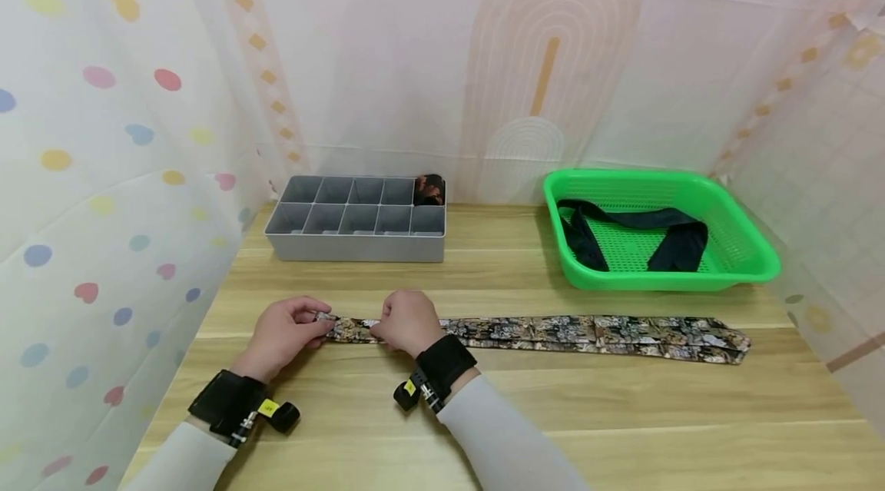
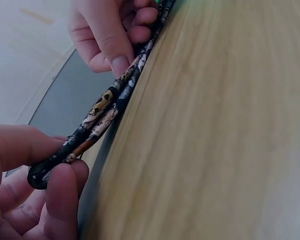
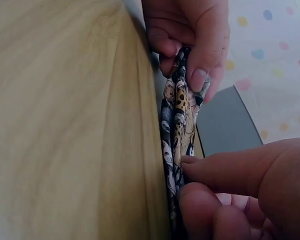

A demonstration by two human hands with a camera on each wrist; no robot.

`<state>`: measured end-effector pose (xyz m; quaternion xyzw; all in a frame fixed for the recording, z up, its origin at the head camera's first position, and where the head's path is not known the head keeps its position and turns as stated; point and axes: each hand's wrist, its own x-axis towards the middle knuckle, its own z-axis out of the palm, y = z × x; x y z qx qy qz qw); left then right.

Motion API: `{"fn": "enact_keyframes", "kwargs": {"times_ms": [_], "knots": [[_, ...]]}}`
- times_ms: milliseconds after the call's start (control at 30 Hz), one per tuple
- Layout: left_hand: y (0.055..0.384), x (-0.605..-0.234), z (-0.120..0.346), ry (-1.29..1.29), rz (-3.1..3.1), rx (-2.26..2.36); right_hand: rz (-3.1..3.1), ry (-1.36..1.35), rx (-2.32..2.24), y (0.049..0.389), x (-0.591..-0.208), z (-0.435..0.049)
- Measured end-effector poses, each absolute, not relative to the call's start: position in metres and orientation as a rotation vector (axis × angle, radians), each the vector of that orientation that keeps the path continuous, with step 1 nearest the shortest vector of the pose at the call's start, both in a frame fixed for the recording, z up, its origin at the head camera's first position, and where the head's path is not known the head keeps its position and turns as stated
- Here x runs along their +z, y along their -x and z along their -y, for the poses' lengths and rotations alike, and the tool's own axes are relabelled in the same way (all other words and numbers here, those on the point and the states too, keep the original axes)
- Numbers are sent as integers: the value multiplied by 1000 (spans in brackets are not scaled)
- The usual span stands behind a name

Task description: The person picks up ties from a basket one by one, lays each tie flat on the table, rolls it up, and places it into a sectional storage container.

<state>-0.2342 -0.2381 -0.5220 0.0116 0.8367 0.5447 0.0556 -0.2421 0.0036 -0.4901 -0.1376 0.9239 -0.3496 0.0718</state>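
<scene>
A patterned necktie (image 1: 553,333) in black, tan and white lies stretched across the table, doubled into layers, its wide end at the right. At its left end my left hand (image 1: 286,333) pinches the folded tip between thumb and fingers, as the left wrist view shows at the looped tip of the tie (image 2: 40,175). A short way to the right, my right hand (image 1: 411,322) pinches the tie's layers. In the right wrist view its thumb and index finger (image 3: 225,170) press against the fabric (image 3: 182,125).
Behind the hands stands a grey divided box (image 1: 359,248), with a dark rolled cloth with reddish print (image 1: 430,190) in its back right compartment. At the back right, a green plastic basket (image 1: 671,281) holds a black necktie (image 1: 681,241). Patterned curtains (image 1: 387,53) surround the wooden table (image 1: 622,422).
</scene>
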Motion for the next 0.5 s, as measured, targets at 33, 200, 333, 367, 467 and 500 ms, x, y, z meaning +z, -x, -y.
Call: {"fn": "enact_keyframes", "kwargs": {"times_ms": [33, 200, 333, 367, 467, 500], "knots": [[234, -521, 238, -30, -2536, 1663, -2780, 412, -1044, 242, -489, -5], [231, -518, 235, 8, -2517, 1719, -2769, 396, -1056, 244, -489, -9], [229, -516, 234, 40, -2523, 1729, -2765, 423, -1062, 246, -490, -9], [229, -516, 234, 44, -2525, 1728, -2767, 428, -1066, 246, -490, -9], [228, -516, 234, 57, -2529, 1728, -2790, 435, -1067, 245, -492, -7], [228, -516, 234, 59, -2525, 1735, -2798, 430, -1069, 245, -492, -6]]}}
